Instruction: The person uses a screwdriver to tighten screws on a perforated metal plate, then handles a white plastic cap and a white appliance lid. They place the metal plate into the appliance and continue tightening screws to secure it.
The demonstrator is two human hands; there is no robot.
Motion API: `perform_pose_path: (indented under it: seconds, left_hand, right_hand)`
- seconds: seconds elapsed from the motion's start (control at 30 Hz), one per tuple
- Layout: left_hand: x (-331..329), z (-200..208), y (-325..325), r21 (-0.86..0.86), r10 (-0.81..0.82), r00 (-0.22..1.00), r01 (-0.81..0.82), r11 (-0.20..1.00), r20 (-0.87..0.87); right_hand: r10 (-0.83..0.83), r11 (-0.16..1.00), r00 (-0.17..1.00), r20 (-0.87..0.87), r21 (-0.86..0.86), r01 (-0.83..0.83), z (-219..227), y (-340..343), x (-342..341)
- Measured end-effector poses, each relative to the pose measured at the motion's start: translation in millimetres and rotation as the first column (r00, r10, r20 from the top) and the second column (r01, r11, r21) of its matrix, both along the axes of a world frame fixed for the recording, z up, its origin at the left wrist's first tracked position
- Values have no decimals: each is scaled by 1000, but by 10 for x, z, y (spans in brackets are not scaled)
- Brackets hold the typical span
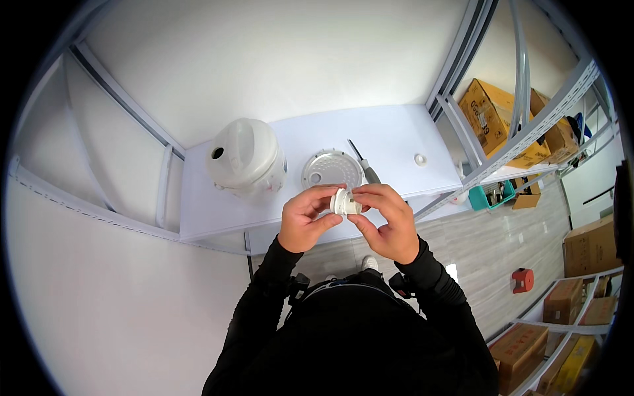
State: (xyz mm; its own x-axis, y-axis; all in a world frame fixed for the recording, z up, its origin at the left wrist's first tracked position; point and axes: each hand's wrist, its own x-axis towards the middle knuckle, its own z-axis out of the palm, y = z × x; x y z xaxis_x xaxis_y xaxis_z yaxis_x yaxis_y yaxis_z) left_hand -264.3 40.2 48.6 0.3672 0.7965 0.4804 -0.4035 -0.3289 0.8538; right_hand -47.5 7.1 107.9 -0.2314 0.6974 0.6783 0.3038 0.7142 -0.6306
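Note:
Between my two hands, just in front of the shelf's near edge, is a small white ringed plastic fitting (343, 203). My left hand (306, 216) pinches it from the left with thumb and fingers. From the other side my right hand (389, 223) grips it the same way. Beyond them a round perforated disc (333, 165) with a hole lies flat on the white shelf (396, 138). A grey-handled screwdriver (364, 162) lies beside the disc, partly hidden by my right fingers. A small white ring (421, 160) rests farther right.
A large white rounded canister (247, 158) with a dark opening stands at the shelf's left. Metal uprights frame both ends. To the right are cardboard boxes (492, 122), a teal basket (489, 197) and, on the floor, a red stool (522, 280).

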Motion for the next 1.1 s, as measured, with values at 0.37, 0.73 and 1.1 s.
perform_pose_path:
  seconds: [0.37,0.73,1.1]
  left_hand:
    - [46,-80,32,-20,-6,999,7,1000,35]
    - [20,-28,40,24,5,1000,-5,1000,21]
    - [-22,-81,53,54,21,1000,-22,998,7]
  right_hand:
    - [50,985,987,-151,-155,-74,-5,16,36]
    - [42,994,998,-56,-100,-47,2,50,-11]
    - [10,987,998,-58,-161,-20,-12,50,-48]
